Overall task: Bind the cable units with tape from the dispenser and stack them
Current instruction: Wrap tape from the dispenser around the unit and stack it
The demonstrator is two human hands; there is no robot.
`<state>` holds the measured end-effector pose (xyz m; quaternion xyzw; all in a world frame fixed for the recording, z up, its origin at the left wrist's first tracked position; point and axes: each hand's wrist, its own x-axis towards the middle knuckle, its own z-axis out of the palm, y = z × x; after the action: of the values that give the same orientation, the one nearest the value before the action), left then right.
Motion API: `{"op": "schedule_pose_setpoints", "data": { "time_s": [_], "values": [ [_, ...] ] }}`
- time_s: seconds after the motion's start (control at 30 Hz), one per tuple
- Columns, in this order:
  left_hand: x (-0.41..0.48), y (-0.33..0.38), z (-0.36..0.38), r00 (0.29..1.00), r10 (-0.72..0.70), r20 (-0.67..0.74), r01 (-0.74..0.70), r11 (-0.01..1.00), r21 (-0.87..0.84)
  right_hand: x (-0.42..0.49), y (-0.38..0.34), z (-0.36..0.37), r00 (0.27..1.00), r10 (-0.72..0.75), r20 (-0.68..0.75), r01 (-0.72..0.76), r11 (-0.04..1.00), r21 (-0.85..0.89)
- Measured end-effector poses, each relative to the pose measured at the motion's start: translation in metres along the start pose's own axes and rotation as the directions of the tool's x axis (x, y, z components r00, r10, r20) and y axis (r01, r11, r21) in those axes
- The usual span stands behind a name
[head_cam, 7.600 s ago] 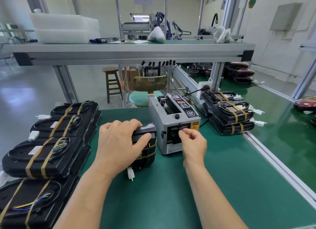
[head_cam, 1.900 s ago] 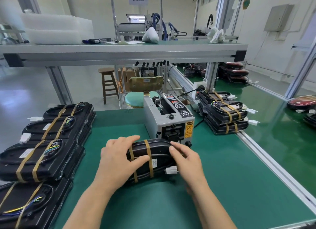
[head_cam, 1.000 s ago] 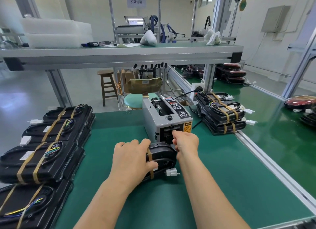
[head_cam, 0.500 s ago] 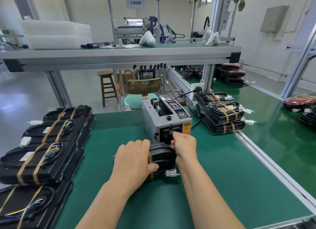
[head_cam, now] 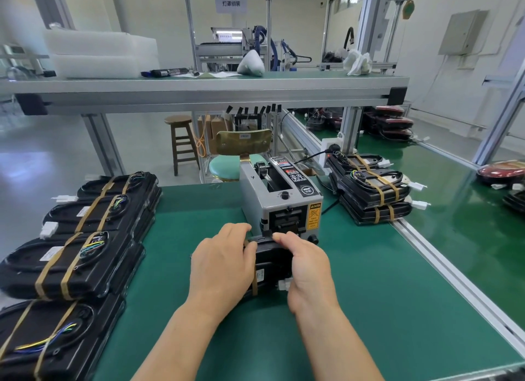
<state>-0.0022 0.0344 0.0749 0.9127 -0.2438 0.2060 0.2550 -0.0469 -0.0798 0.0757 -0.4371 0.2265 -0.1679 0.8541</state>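
A black cable unit (head_cam: 272,262) stands on its edge on the green bench, right in front of the grey tape dispenser (head_cam: 281,198). A tan tape band runs around it and a white connector (head_cam: 284,284) sticks out at its lower right. My left hand (head_cam: 224,262) grips the unit's left side. My right hand (head_cam: 305,262) holds its right side, fingers pressing along the top edge. Whether a tape piece lies under those fingers is hidden.
Taped black units lie stacked in a row along the left (head_cam: 71,264). A second stack (head_cam: 372,193) sits right of the dispenser by the aluminium rail (head_cam: 443,270). A shelf beam (head_cam: 199,93) spans overhead; a stool and chair stand beyond the bench's far edge.
My right hand left the dispenser's mouth and came down onto the unit's top edge. The unit stayed upright in my left hand, close against the dispenser.
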Motion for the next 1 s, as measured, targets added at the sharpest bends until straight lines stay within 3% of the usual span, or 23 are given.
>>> {"op": "schedule_pose_setpoints", "data": {
  "time_s": [0.5,1.0],
  "values": [
    [-0.0076,-0.0012,0.0004,0.995,0.033,-0.096,-0.037,0.998,-0.043,-0.0016,-0.0021,-0.0009,0.997,0.066,-0.026,-0.067,0.996,-0.05],
    [-0.0075,-0.0033,0.001,0.994,0.041,-0.1,-0.05,0.995,-0.089,-0.0012,-0.0071,0.0002,0.996,0.088,0.009,-0.088,0.994,-0.068]
  ]
}}
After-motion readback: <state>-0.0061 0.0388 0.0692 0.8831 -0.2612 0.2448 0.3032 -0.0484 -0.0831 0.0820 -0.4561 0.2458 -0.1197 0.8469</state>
